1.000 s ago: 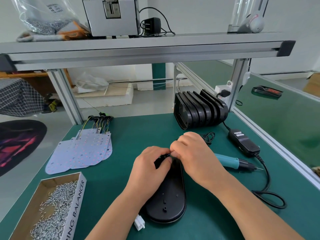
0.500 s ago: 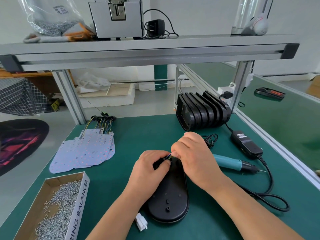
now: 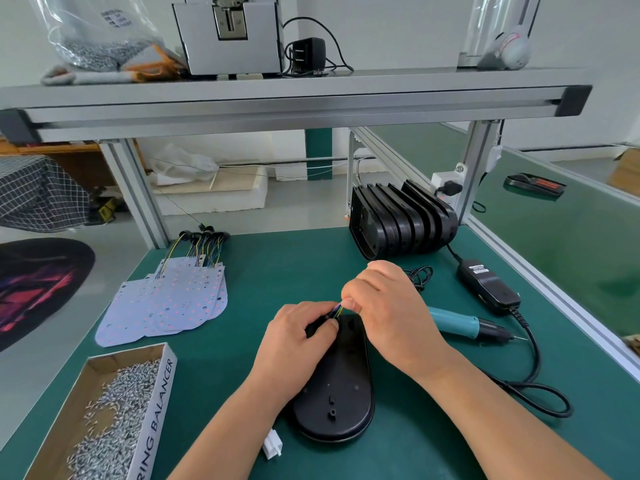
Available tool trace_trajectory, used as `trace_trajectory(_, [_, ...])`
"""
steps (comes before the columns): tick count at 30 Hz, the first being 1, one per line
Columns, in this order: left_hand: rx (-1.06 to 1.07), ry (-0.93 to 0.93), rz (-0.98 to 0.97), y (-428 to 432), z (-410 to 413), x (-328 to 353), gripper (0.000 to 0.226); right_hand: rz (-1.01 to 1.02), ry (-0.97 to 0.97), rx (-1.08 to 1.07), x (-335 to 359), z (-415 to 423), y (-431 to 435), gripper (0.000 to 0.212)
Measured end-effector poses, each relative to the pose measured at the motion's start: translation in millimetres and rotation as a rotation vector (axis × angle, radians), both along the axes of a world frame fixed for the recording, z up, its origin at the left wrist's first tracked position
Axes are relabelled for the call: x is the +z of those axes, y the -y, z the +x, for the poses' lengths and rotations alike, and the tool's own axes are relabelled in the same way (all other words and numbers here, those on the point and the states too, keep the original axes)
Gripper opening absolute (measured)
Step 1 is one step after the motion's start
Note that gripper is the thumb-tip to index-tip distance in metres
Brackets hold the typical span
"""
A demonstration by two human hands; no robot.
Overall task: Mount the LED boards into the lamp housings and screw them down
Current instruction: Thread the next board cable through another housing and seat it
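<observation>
A black oval lamp housing [image 3: 337, 393] lies back side up on the green mat in front of me. My left hand [image 3: 294, 344] grips its far end, thumb on the housing. My right hand [image 3: 391, 313] pinches a thin bundle of coloured wires [image 3: 337, 310] coming out of that end. A white connector [image 3: 273, 448] lies at the housing's near left edge. A stack of white LED boards [image 3: 173, 303] with wire tails lies to the left. A box of screws [image 3: 104, 417] sits at the near left. The teal electric screwdriver [image 3: 464, 325] lies to the right.
Several black housings [image 3: 401, 220] stand on edge at the back right. The screwdriver's power adapter [image 3: 488, 282] and looped black cable [image 3: 540, 396] lie on the right. An aluminium frame shelf [image 3: 294, 95] spans overhead, carrying a bag of screws [image 3: 93, 32] and a grey device [image 3: 228, 32].
My right hand has lifted slightly away from the housing, drawing the coloured wires out so they now show between my hands. The left hand stays on the housing.
</observation>
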State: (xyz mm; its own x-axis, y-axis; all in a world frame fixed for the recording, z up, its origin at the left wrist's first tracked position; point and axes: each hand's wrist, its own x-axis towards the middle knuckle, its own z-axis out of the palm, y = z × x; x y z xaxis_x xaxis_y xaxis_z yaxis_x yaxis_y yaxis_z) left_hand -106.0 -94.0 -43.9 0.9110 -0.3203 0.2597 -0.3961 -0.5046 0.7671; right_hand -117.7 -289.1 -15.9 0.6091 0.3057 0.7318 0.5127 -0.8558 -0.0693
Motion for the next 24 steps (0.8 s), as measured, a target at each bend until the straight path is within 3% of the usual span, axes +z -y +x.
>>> trace_trajectory(4, [-0.022,-0.011,-0.091,-2.9,2.6,-1.2,0.04,0.011,-0.055,-0.037,-2.0,-0.9,0.8,0.026])
trace_trajectory(7, [-0.049,0.008,-0.137,-1.5,3.7,1.6,0.027,0.019,-0.048,-0.031,-0.7,1.0,3.0,0.024])
trace_trajectory(13, [-0.035,0.083,0.003,3.2,10.2,1.9,0.025,0.041,-0.015,-0.004,-7.7,2.6,3.4,0.019])
trace_trajectory(19, [-0.031,0.037,-0.013,3.1,8.5,2.6,0.026,0.03,-0.022,-0.009,-3.4,0.6,7.4,0.017])
trace_trajectory(24, [-0.041,-0.11,0.088,-8.2,5.3,5.4,0.063,-0.136,-0.108,-0.089,3.1,-2.7,16.6,0.014])
